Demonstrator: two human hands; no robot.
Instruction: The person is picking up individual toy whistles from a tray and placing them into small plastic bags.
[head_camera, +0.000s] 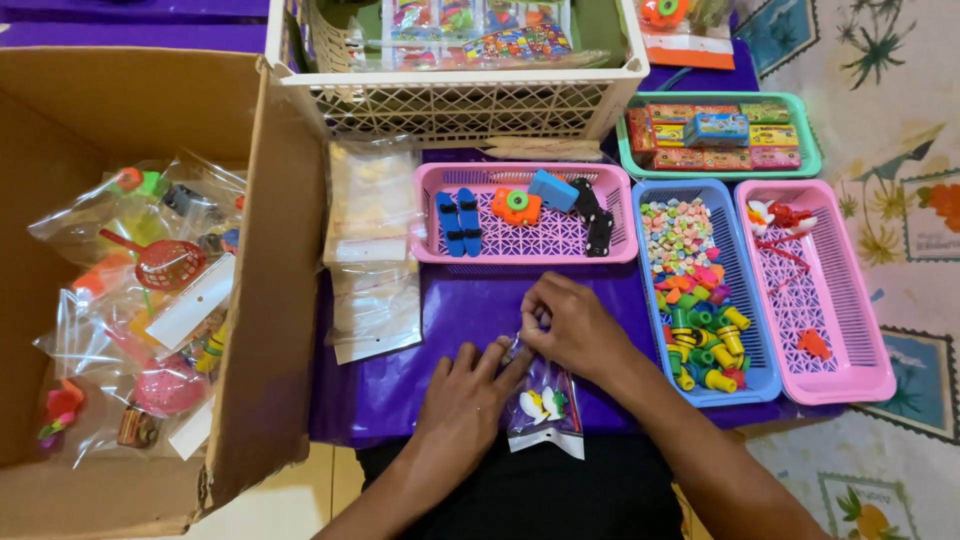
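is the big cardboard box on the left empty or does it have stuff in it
Partly filled. The cardboard box lies open, and clear packed toy bags cover its bottom, with bare cardboard showing above them.

Bare purple table (470, 310) lies open between the stacked clear bags (372, 250) and blue tray (745, 330); the pink tray (525, 215) blocks the far side; the cardboard box (270, 300) walls the left edge.

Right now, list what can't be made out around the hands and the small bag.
- Right hand: its fingertips curl under at the top of the clear toy bag, so the grip is hidden.
- Bag contents: too small to identify.
- White basket: top cut off by the frame edge.
- Cardboard box: its near wall hides part of the inside.
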